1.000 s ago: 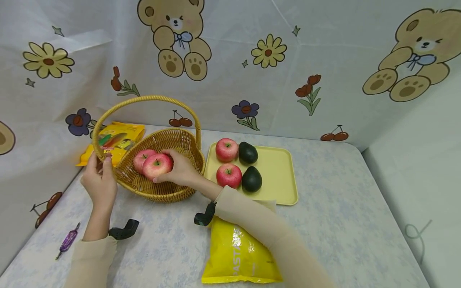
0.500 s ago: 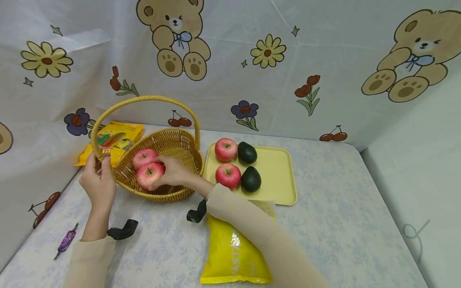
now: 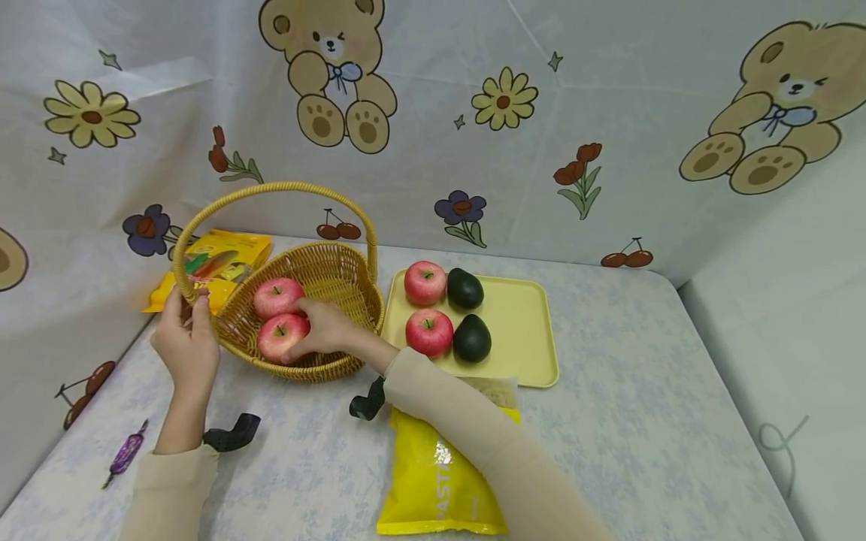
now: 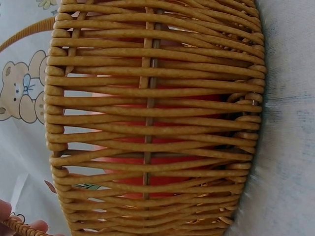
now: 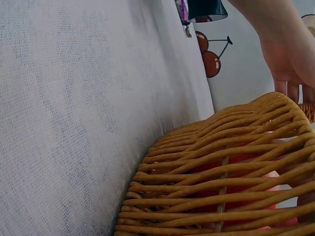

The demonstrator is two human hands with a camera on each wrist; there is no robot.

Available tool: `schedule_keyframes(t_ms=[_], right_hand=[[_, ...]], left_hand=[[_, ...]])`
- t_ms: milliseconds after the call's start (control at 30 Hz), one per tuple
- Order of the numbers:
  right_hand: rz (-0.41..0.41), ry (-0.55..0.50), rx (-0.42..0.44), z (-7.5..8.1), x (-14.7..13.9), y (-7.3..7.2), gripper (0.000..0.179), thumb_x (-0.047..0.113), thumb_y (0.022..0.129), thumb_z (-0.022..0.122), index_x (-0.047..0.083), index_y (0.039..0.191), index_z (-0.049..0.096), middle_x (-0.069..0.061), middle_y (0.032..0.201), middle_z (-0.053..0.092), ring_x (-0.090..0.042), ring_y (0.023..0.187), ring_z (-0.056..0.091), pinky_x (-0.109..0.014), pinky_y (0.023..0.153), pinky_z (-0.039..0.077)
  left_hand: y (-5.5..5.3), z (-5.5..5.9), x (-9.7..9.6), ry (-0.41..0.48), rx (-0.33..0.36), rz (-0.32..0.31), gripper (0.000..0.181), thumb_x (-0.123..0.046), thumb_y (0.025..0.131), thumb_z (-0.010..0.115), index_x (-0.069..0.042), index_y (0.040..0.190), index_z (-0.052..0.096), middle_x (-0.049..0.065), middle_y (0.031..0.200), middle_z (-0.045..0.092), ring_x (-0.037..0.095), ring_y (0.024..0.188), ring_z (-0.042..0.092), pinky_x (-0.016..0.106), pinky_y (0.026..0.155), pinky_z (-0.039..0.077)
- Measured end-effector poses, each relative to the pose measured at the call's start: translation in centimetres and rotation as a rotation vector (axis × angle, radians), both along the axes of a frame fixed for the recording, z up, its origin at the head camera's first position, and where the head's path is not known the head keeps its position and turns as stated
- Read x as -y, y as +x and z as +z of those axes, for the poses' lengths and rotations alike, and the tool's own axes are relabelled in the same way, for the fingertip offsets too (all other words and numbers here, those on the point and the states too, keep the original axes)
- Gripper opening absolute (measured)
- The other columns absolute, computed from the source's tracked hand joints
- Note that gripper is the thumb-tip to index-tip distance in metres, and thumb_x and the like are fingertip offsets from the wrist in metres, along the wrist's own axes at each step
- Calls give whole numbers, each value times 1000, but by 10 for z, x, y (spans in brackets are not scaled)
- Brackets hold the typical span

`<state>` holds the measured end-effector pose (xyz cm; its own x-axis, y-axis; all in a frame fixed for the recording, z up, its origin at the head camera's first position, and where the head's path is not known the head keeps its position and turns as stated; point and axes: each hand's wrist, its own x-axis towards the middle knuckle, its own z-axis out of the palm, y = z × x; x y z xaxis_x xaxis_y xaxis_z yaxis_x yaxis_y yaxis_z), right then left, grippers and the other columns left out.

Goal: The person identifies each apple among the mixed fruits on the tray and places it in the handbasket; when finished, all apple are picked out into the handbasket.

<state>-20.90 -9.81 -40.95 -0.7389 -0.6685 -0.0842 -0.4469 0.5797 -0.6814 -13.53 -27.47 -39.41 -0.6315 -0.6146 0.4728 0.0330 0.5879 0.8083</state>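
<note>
My left hand (image 3: 187, 342) grips the wrapped handle (image 3: 291, 186) of a woven wicker basket (image 3: 338, 367), low on its left side. Inside the basket, my right hand (image 3: 321, 328) holds a red apple (image 3: 280, 338) near the front rim, thumb on the near side and fingers behind. Just behind that apple lies a second apple (image 3: 277, 297). In the left wrist view, red fruit shows only through gaps in the basket wall (image 4: 152, 105). From the right wrist, the basket's woven side (image 5: 216, 182) hides most of the held apple.
Right of the basket, a yellow tray (image 3: 524, 330) holds two apples (image 3: 429, 333) and two avocados (image 3: 472, 338). A yellow pasta bag (image 3: 433, 481) lies under the right forearm. Behind the basket is a yellow packet (image 3: 233, 252); a purple-wrapped candy (image 3: 126, 453) lies front left.
My right hand has moved the apple slightly left and toward the basket's front, down beside the other apple. That other apple has shifted slightly right. The left hand stays on the handle.
</note>
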Motion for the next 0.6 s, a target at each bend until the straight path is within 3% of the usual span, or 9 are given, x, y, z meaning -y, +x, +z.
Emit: schedule_keyframes(t_ms=[233, 433, 600], right_hand=[[6, -13, 20, -1, 0, -1, 82, 37, 71, 86, 13, 140, 49, -1, 136, 57, -14, 124, 52, -21, 100, 43], [11, -46, 58, -2, 0, -1, 80, 32, 70, 88, 9, 137, 50, -1, 124, 60, -9, 109, 56, -15, 88, 45], [3, -69, 69, -2, 0, -1, 79, 32, 71, 87, 8, 135, 48, 0, 118, 60, -7, 101, 55, -12, 82, 45]], left_hand=[[0, -1, 0, 3, -6, -2, 35, -27, 102, 49, -9, 129, 63, 12, 112, 69, -17, 88, 49, 6, 80, 46], [1, 0, -1, 15, 12, 1, 35, -28, 102, 49, -12, 130, 63, 11, 115, 69, -16, 90, 49, 13, 87, 51], [0, 0, 0, 10, 5, -3, 34, -28, 102, 49, -11, 129, 63, 12, 113, 69, -16, 89, 49, 10, 84, 49]])
